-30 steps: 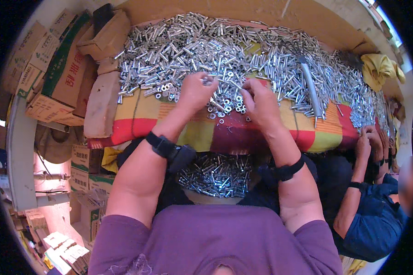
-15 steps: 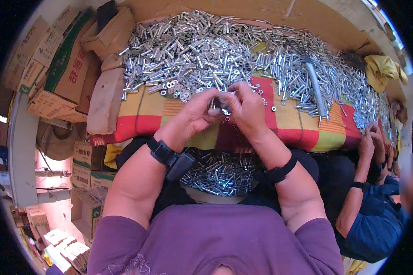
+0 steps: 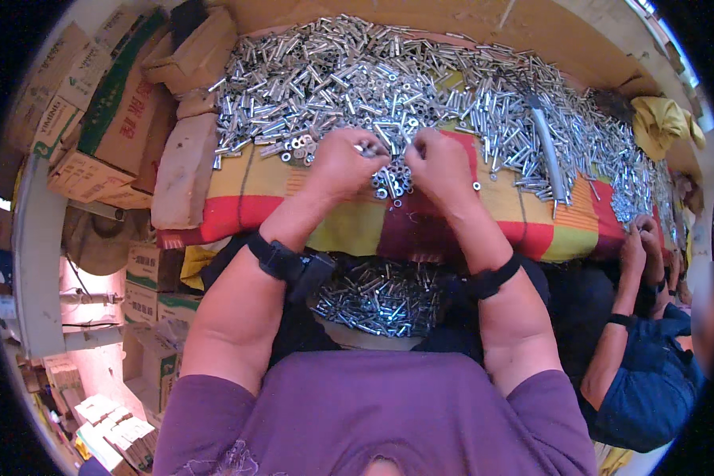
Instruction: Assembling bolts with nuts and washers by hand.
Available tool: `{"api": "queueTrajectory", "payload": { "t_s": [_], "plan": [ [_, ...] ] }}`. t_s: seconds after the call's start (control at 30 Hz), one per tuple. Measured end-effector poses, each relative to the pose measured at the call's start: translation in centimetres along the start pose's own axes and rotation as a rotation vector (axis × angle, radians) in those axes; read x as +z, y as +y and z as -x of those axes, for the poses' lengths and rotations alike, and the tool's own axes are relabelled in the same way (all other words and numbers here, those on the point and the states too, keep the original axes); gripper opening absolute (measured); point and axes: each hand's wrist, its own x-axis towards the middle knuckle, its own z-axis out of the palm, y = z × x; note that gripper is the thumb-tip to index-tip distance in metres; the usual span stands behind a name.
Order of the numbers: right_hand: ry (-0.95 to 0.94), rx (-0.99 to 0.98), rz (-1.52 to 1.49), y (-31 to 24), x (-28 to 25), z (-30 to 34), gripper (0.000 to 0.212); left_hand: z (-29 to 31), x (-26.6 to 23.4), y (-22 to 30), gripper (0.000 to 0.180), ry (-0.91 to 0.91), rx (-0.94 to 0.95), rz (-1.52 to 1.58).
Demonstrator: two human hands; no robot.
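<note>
From the head view, I see the hands have parted: half a second ago they met fingertip to fingertip above the washers [image 3: 393, 182], and now a gap shows that pile between them. I take this to mean each hand is busy on its own, not on one shared piece. My left hand [image 3: 337, 168] is curled around small shiny metal pieces [image 3: 363, 148]; I can't make out their kind. My right hand [image 3: 446, 168] has its fingers bunched, and I can't tell whether it grips anything.

The washers lie on a checked cloth [image 3: 339, 236], just in front of a broad heap of metal sleeves [image 3: 317, 87]. A grey tube [image 3: 549, 151] rests on the heap to the right, with a yellow rag [image 3: 660, 127] beyond it. Below the cloth's edge, in front of my torso, sits a container of bolts [image 3: 381, 301]. Cardboard boxes [image 3: 123, 135] are stacked on my left; at the far right a co-worker in dark blue [image 3: 646, 389] has both hands at the heap's edge.
</note>
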Motion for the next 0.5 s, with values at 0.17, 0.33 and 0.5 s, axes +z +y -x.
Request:
{"api": "queueTrajectory", "payload": {
  "t_s": [0.17,0.33,0.5],
  "plan": [
    [0.149,0.135,-0.394,2.7,-2.1,0.6,0.013,0.5,1.6,1.5,0.021,-0.316,0.071,-0.403],
    [0.052,0.204,-0.597,2.8,-2.1,1.6,0.011,1.1,0.8,1.8,0.025,-0.35,0.163,-0.547],
    [-0.025,0.258,-0.774,0.7,-3.1,2.6,0.011,1.0,2.1,0.7,0.018,-0.18,0.274,-0.435]
  ]
}}
